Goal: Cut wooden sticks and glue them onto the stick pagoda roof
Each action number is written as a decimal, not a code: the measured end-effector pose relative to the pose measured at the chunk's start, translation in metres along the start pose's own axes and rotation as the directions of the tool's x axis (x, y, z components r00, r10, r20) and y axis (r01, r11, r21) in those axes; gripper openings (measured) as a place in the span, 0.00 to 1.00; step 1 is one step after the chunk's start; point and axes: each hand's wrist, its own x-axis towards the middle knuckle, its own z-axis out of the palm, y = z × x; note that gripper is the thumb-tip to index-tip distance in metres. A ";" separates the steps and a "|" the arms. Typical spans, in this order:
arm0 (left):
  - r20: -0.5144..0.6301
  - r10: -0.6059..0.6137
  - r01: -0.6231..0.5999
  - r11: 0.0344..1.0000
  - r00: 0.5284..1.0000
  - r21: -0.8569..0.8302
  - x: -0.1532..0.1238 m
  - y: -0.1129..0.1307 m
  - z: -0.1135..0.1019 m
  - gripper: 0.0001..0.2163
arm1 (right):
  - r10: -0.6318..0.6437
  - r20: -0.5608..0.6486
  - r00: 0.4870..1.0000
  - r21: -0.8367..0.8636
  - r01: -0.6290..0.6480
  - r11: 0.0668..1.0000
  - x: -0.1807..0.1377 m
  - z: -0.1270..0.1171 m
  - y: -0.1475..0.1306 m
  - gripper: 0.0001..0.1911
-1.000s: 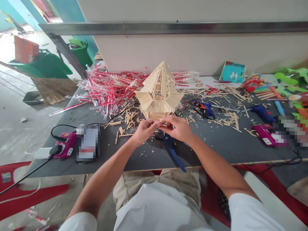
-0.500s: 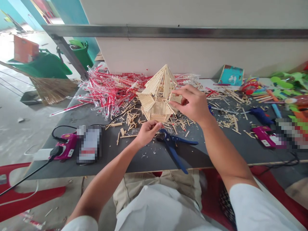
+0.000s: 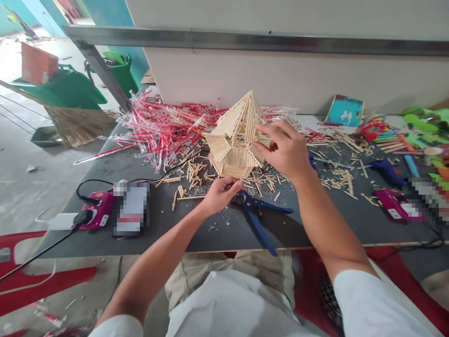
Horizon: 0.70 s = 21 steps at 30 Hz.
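Observation:
A small pagoda-like model built of thin wooden sticks [image 3: 240, 157], with a pointed upper roof and a wider, many-sided lower roof, stands in front of me. At its right side is my right hand [image 3: 286, 147], thumb and forefinger pinching at the edge between the two roofs; a small part there is partly hidden by the fingers. My left hand [image 3: 221, 195] is closed in a pinch just below the model's front edge; what it holds, if anything, is hidden. Beside that hand lies a blue-handled cutter [image 3: 257, 213] with its handles spread.
Red-and-clear plastic wrappers [image 3: 164, 126] heap up behind left. Cut stick pieces [image 3: 194, 173] litter the dark table [image 3: 182, 229]. A phone [image 3: 131, 208] and purple power strip [image 3: 96, 210] lie left; a blue glue gun [image 3: 387, 171] and second purple strip [image 3: 400, 206] lie right.
The whole view has shifted slightly, so the table things sit a little further right. Both hands keep nearly the same places at the model.

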 end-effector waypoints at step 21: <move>0.024 -0.041 0.040 0.998 0.999 0.048 0.000 0.000 0.001 0.27 | -0.036 0.082 0.996 -0.021 0.038 0.999 0.014 -0.013 -0.008 0.16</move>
